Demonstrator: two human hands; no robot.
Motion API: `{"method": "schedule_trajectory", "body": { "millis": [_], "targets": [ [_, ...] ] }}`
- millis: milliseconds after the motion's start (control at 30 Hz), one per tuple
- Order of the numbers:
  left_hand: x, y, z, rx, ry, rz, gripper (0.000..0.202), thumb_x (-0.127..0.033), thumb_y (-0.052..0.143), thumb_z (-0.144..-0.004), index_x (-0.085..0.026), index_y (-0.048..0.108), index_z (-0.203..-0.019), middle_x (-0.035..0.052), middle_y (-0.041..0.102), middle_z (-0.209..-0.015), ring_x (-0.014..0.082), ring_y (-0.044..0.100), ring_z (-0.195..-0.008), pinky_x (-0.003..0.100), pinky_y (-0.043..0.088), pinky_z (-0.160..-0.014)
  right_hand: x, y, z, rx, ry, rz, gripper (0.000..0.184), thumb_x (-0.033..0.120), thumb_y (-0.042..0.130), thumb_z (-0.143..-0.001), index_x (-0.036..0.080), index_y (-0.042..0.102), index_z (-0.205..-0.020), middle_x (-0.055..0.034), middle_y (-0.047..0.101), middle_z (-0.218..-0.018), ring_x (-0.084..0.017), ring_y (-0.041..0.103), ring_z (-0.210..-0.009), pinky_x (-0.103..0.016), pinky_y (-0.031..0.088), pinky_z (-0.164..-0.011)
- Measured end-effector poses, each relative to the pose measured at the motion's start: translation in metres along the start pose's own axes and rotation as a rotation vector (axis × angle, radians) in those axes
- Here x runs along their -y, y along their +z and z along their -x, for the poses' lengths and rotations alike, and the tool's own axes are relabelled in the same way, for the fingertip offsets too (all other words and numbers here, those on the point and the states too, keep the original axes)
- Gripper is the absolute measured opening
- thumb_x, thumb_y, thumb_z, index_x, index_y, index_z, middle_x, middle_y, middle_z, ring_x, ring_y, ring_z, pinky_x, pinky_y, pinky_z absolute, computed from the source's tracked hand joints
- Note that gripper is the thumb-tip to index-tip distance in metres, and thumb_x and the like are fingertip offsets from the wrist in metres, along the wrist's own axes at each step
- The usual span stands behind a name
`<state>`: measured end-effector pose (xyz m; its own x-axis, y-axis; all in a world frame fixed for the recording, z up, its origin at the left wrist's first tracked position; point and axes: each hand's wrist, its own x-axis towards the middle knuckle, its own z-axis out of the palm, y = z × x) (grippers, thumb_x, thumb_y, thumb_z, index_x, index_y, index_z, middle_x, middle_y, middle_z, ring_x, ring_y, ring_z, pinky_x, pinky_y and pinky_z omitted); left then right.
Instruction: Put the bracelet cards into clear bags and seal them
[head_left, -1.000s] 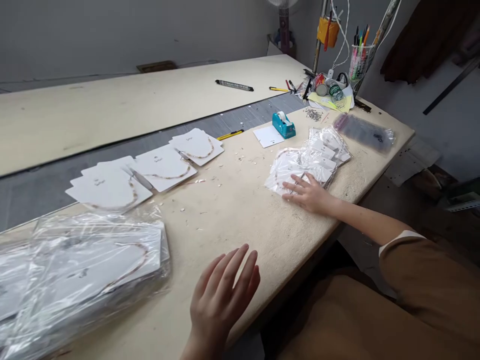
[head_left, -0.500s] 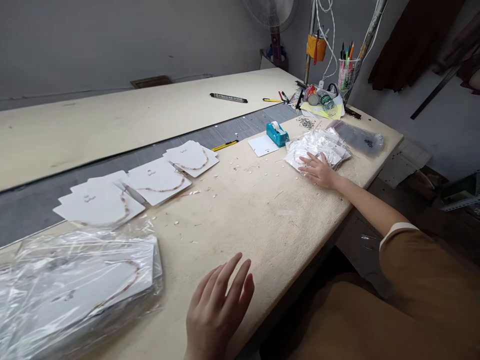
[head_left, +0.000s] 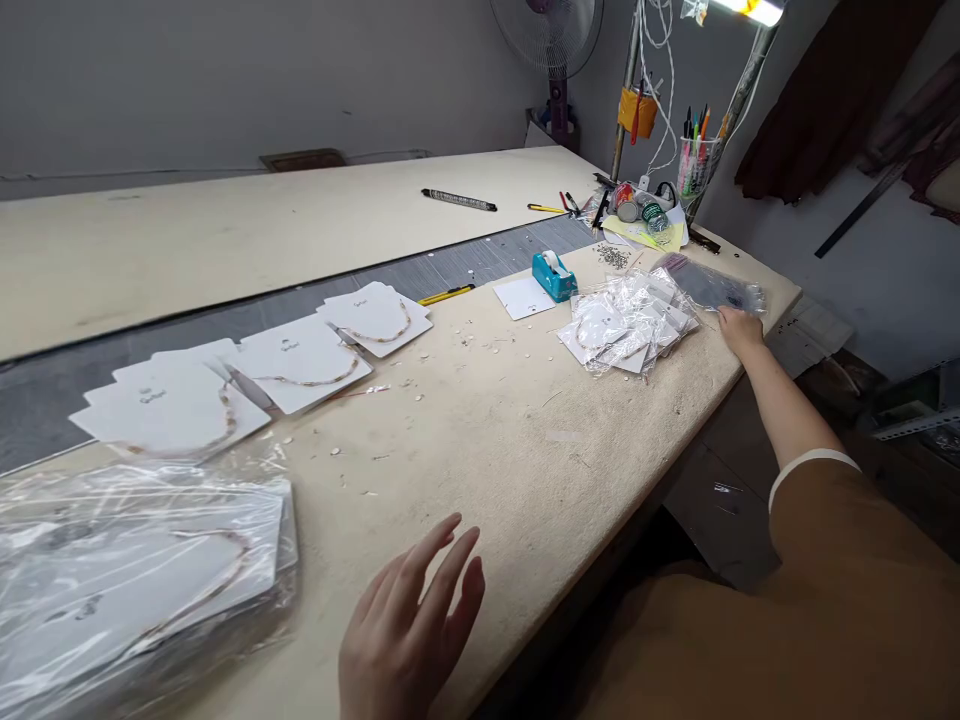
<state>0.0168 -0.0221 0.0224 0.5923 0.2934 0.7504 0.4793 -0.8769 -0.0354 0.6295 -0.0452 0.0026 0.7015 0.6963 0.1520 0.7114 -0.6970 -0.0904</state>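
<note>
My right hand [head_left: 741, 330] reaches the near edge of a flat, dark-filled clear plastic bag [head_left: 712, 286] at the far right of the cream padded table [head_left: 525, 450]. I cannot tell whether its fingers grip the bag. Just left of that hand lies a loose pile of clear bags holding white cards [head_left: 626, 322], now untouched. My left hand [head_left: 409, 628] hovers open, fingers spread, over the table's front edge. Nearest to it is a plastic-wrapped stack of white necklace cards [head_left: 135, 570].
Several white cards with beaded necklaces [head_left: 300, 366] lie in a row at the table's far edge. A teal tape dispenser [head_left: 553, 276], a yellow utility knife [head_left: 446, 295] and a small bead heap [head_left: 613, 257] sit beyond. A pen cup [head_left: 697, 165] stands at the back corner.
My right hand has left the pile of bags and moved farther right to the dark bag. The view has turned slightly, and my left hand has drawn back toward me.
</note>
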Motion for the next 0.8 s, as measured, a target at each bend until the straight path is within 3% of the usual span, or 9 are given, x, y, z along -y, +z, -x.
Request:
{"method": "schedule_trajectory", "body": {
  "millis": [200,333,400,467,533,600,667,733,800],
  "targets": [
    [-0.001,0.000,-0.001,0.012,-0.011,0.000,0.016,-0.007,0.070,-0.091,-0.013,0.067,-0.106,0.0124,0.075,-0.104,0.0183,0.069,-0.072,0.032,0.054,-0.070,0.006,-0.013,0.003,-0.088,0.084,-0.098,0.034,0.031,0.046,-0.097,0.011,0.071,-0.111,-0.0249,0.073,-0.101,-0.038,0.067,-0.103,-0.051,0.047,-0.094],
    [0.000,0.002,0.001,0.010,-0.020,-0.008,0.018,-0.007,0.069,-0.091,-0.016,0.066,-0.106,0.0108,0.075,-0.104,0.0179,0.070,-0.072,0.031,0.055,-0.070,0.016,-0.036,-0.004,-0.277,0.193,-0.294,0.041,0.029,0.033,-0.100,0.008,0.067,-0.113,-0.0252,0.071,-0.101,-0.034,0.068,-0.099,-0.050,0.050,-0.091],
    [0.000,0.003,0.002,0.004,-0.047,0.012,0.020,-0.007,0.070,-0.090,-0.018,0.066,-0.106,0.0101,0.075,-0.104,0.0181,0.071,-0.073,0.031,0.055,-0.070,0.032,-0.049,-0.004,-0.368,0.201,-0.408,0.046,0.030,0.024,-0.102,0.010,0.062,-0.118,-0.0201,0.071,-0.098,-0.028,0.069,-0.092,-0.046,0.054,-0.086],
    [-0.002,0.003,0.002,-0.013,-0.129,0.081,0.021,-0.007,0.069,-0.090,-0.019,0.067,-0.106,0.0092,0.075,-0.106,0.0190,0.072,-0.079,0.030,0.056,-0.072,0.056,-0.062,0.004,-0.381,0.129,-0.617,0.042,0.039,0.027,-0.102,0.015,0.059,-0.115,-0.0095,0.068,-0.086,-0.022,0.068,-0.077,-0.039,0.057,-0.078],
    [-0.006,0.003,-0.001,-0.013,-0.266,0.225,0.018,-0.009,0.065,-0.092,-0.020,0.067,-0.107,0.0081,0.074,-0.107,0.0201,0.074,-0.089,0.030,0.058,-0.078,0.089,-0.077,0.022,-0.247,-0.041,-1.013,0.034,0.052,0.046,-0.097,0.021,0.059,-0.105,0.0016,0.060,-0.068,-0.016,0.061,-0.059,-0.036,0.059,-0.072],
    [-0.010,0.005,-0.008,0.034,-0.428,0.432,0.013,-0.016,0.060,-0.096,-0.022,0.068,-0.106,0.0067,0.073,-0.107,0.0203,0.073,-0.097,0.030,0.060,-0.083,0.125,-0.093,0.050,0.056,-0.247,-1.437,0.035,0.057,0.068,-0.085,0.025,0.059,-0.093,0.0090,0.050,-0.056,-0.012,0.050,-0.048,-0.038,0.061,-0.075],
    [-0.011,0.012,-0.017,0.122,-0.583,0.669,0.015,-0.029,0.059,-0.099,-0.023,0.068,-0.110,0.0074,0.073,-0.113,0.0213,0.073,-0.104,0.031,0.061,-0.085,0.161,-0.108,0.082,0.375,-0.366,-1.586,0.039,0.057,0.079,-0.078,0.025,0.058,-0.084,0.0117,0.044,-0.050,-0.010,0.046,-0.045,-0.040,0.062,-0.081],
    [-0.007,0.024,-0.028,0.218,-0.726,0.911,0.038,-0.045,0.063,-0.097,-0.024,0.062,-0.129,0.0132,0.068,-0.130,0.0261,0.069,-0.117,0.037,0.062,-0.091,0.194,-0.120,0.111,0.633,-0.453,-1.602,0.043,0.059,0.081,-0.076,0.025,0.056,-0.078,0.0117,0.044,-0.045,-0.011,0.051,-0.047,-0.040,0.062,-0.082],
    [0.000,0.039,-0.039,0.308,-0.793,1.122,0.081,-0.060,0.070,-0.089,-0.026,0.037,-0.154,0.0218,0.048,-0.154,0.0329,0.061,-0.132,0.042,0.061,-0.094,0.222,-0.125,0.134,0.855,-0.546,-1.599,0.043,0.061,0.080,-0.077,0.025,0.056,-0.078,0.0118,0.044,-0.041,-0.012,0.053,-0.045,-0.039,0.062,-0.079]
  ]
}}
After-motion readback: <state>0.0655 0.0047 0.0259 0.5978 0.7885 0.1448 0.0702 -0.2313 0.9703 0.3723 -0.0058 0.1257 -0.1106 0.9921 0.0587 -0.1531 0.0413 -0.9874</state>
